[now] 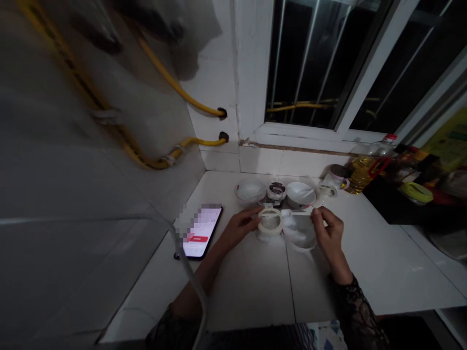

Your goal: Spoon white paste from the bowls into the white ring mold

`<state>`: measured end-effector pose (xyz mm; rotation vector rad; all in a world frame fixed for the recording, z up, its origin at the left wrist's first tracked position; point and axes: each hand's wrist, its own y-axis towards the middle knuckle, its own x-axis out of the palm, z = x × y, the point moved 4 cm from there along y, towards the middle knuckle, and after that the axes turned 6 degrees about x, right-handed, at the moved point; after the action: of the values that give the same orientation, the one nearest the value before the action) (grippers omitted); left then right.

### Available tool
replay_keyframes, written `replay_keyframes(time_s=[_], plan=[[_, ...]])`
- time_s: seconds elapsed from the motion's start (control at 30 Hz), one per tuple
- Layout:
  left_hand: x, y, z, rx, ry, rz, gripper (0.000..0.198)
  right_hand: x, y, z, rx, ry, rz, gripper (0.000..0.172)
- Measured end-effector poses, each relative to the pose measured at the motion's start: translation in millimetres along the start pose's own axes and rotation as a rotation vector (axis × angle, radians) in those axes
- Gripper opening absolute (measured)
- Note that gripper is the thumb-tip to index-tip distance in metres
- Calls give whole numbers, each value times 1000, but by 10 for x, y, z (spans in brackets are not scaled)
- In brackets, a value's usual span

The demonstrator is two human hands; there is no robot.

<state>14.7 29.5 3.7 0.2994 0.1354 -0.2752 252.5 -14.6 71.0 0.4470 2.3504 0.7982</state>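
Left hand (241, 227) at the left side of a small jar (270, 232) with a cream ring-shaped top, mid-surface, between the front and back edges. Left fingers slightly parted, tips against the jar's rim; can't tell if they actually clamp it. Right hand (329, 232): thumb and index finger pinched together on the handle end of a white spoon (299, 212). Spoon lies roughly level across the far rim of a translucent bowl (299, 232), its head toward the jar. Bowl sits just right of the jar, whitish inside; contents can't be made out. Both sleeves dark lace.

Row behind, nearer the back edge of the white tiled surface (251, 287), left to right: a bowl with a pink-marked rim (250, 191), a small jar with a dark-patterned top (276, 190), a white bowl (299, 193) with a pale utensil in it, a second cream-rimmed container (326, 191).

Mug (334, 176) and oil bottle (359, 174), red cap and handle, stand farther right along the back edge. Black box (383, 200) toward the right, a yellow-green lid (416, 193) over it.

Phone (204, 228) lies near the left edge, screen lit, part pixelated. Grey cable (197, 287) crosses in front of its lower left corner. Yellow hoses (127, 141) on the left wall, barred window (310, 58) above the back edge.
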Motion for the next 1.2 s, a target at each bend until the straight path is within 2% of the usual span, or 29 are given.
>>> replay_keyframes(time_s=[0.1, 0.2, 0.37, 0.5, 0.87, 1.03, 1.2], plan=[[4, -4, 10, -3, -16, 1, 48, -106, 62, 260, 216, -37, -39, 39], [9, -5, 18, -1, -24, -5, 47, -132, 88, 417, 295, -179, -110, 40], [4, -6, 25, 12, 14, -12, 46, 26, 48, 374, 294, -386, -274, 38], [-2, -9, 29, 11, 13, 4, 45, 166, -7, 303, 275, -396, -355, 38], [9, -3, 56, 22, 0, 2, 46, 207, -23, 452, 400, -66, -383, 41], [15, -7, 43, 4, -13, 3, 48, 103, 30, 429, 401, -185, -315, 40], [2, -7, 28, 1, 0, 9, 48, 160, 23, 318, 247, -408, -337, 38]])
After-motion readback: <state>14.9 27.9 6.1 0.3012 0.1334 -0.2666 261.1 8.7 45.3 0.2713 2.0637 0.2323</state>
